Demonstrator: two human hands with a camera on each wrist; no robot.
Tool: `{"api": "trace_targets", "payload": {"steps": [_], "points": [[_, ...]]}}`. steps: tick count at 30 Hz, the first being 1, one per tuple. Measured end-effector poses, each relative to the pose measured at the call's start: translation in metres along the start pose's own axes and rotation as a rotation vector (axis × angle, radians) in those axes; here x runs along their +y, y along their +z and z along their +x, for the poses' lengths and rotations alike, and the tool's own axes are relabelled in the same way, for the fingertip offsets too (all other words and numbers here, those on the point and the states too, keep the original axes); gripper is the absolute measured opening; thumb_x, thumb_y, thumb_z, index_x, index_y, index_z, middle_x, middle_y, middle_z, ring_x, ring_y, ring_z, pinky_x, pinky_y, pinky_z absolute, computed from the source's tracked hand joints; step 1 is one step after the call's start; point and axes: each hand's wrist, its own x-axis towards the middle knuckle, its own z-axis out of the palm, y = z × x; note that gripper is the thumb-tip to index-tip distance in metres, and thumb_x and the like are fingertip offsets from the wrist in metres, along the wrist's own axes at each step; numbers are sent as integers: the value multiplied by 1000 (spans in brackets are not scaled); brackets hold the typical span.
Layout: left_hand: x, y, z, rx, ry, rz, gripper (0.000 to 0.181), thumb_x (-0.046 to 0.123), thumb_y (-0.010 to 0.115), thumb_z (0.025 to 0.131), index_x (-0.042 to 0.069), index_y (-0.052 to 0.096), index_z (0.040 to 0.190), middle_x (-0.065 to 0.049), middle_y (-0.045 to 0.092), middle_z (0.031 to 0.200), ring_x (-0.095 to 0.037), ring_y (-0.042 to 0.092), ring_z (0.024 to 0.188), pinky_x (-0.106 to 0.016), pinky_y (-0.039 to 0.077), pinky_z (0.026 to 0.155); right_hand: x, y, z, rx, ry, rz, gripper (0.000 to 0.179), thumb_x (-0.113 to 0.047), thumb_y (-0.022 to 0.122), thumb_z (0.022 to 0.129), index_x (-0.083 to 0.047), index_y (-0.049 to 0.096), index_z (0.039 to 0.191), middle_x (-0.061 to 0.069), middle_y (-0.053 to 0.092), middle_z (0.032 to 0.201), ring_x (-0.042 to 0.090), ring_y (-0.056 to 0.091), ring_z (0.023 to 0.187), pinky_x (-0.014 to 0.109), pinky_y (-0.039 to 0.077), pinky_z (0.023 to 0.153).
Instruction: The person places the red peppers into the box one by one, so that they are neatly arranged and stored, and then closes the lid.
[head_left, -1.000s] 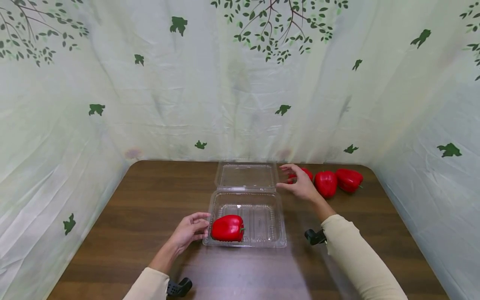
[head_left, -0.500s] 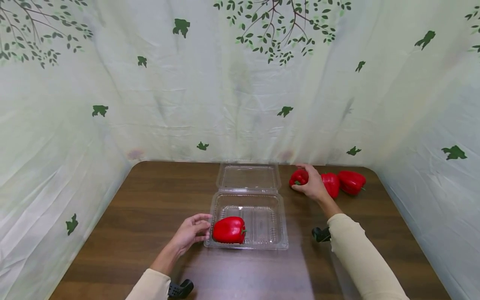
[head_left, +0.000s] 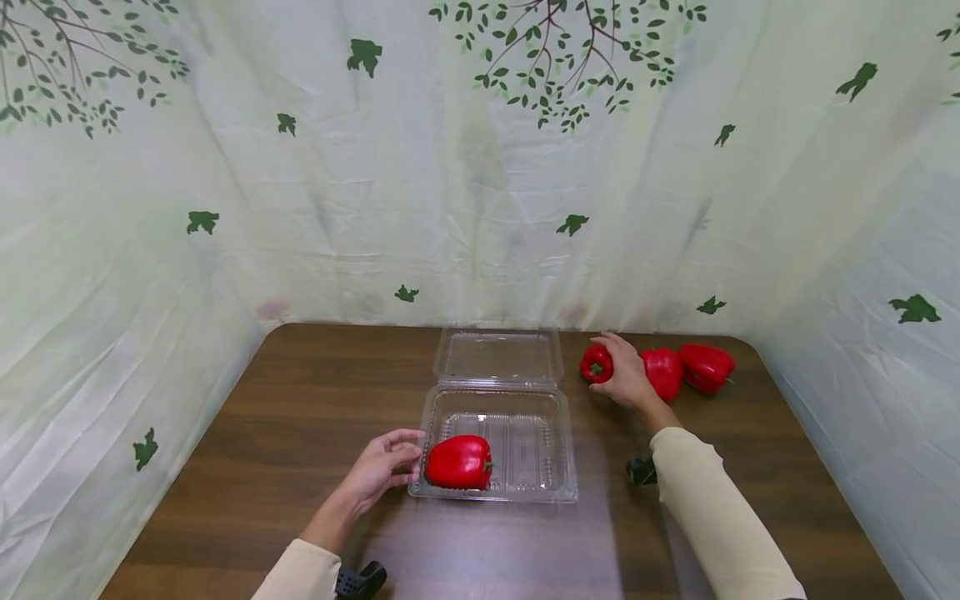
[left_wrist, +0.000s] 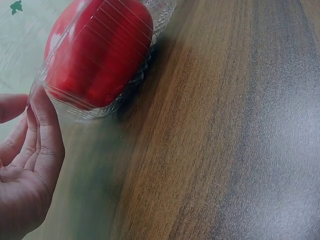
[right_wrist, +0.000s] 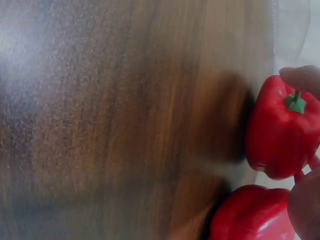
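My left hand (head_left: 382,469) pinches the left rim of a clear plastic clamshell container (head_left: 528,450), thumb on one side and fingers on the other in the left wrist view. Inside the container, at its near left, lies a red bell pepper (head_left: 459,462), seen through the ribbed wall (left_wrist: 100,55) from the left wrist. At the back right, my right hand (head_left: 626,372) grips another red bell pepper (head_left: 597,364), its green stem facing me. The right wrist view shows thumb and fingers around this bell pepper (right_wrist: 280,135), partly cut off by the frame's edge.
Two more red bell peppers (head_left: 662,373) (head_left: 707,367) lie side by side right of my right hand. The container's lid (head_left: 497,356) is folded back flat behind it. A leaf-printed cloth (head_left: 480,192) hangs close behind the wooden table (head_left: 337,375).
My right hand has moved rightward from beside the lid to the leftmost bell pepper at the back and closed around it. The left hand stays on the container's rim.
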Motion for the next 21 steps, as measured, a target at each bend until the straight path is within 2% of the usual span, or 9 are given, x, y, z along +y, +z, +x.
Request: {"api": "trace_targets", "payload": {"steps": [8,16,21], "points": [[1,-1,-1,-6,4,-3,43,6,53,97,-13,39,133,-1,60,82,-13,58,67,-26,55,68,1,4,-1,-28,37,-73,79,4,78,66,-2,44,138,25,30,147,47,24,133,66,23,104],[-1,0,0,9,-2,6,40,5,52,97,-11,42,131,-2,61,83,-15,59,67,-27,56,69,1,4,-1,-41,76,-134,82,3,78,67,-6,40,140,24,30,145,47,25,131,65,24,104],[-1,-1,1,-2,5,0,40,5,52,96,-12,41,131,-1,61,81,-14,59,67,-27,55,67,0,3,-2,-47,73,-178,83,3,77,68,-8,40,141,24,30,145,46,26,131,65,24,104]]}}
